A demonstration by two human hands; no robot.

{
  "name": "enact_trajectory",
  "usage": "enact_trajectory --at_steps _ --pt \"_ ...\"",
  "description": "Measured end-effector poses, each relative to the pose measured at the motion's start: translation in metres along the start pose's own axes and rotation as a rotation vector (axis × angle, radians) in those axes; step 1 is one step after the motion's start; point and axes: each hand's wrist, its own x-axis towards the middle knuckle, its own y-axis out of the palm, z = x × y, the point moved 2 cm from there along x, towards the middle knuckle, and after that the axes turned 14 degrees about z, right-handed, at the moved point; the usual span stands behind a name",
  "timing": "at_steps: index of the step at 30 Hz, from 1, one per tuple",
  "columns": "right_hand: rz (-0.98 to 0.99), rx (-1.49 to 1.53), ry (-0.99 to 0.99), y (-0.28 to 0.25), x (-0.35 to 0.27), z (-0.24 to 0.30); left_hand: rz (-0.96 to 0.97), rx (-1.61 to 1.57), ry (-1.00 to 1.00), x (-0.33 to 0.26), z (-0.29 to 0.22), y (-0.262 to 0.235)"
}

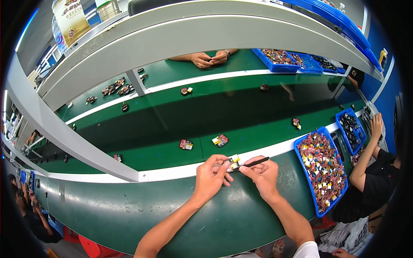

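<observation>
At the near edge of the green conveyor belt (241,112), both hands meet over the white strip that runs along the belt's near side. The left hand (209,175) has its thumb and fingertips pressed together on a small electronic part with a yellow tab and grey metal body (233,163), pinching it from the left. The right hand (263,173) grips a pair of slim black tweezers (254,162), fingers closed around the shaft, the tool lying nearly level with its tip pointing left and touching the small part. The part sits between the two hands, just above the white strip.

On the belt just beyond the hands lie two similar small parts, one with red and black pieces (186,144) to the left and one with yellow and red (220,140) beside it. More such parts are scattered farther along the belt.

To the right, a blue rectangular plastic tray (308,178) is heaped with small red, yellow and white components. Farther right, another blue tray (343,115) holds dark pieces, and a person in a black shirt (374,189) reaches an arm up beside it.

On the far side of the belt, another person's two hands (210,58) rest together on the green worktop, with a blue bin of mixed parts (263,60) to their right.
</observation>
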Motion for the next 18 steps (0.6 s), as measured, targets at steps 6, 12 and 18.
enact_trajectory --at_steps 6,12,18 --pt "0.020 -0.039 -0.056 -0.0024 0.0004 -0.0035 0.043 0.003 -0.045 -0.0002 0.0001 -0.0030" --pt "0.015 -0.058 -0.083 -0.0011 0.0002 -0.0022 0.107 -0.044 -0.061 0.0009 0.0001 -0.0085" --pt "-0.009 -0.075 -0.125 -0.0017 -0.0002 -0.0054 0.142 -0.082 -0.069 0.0015 -0.0001 -0.0086"
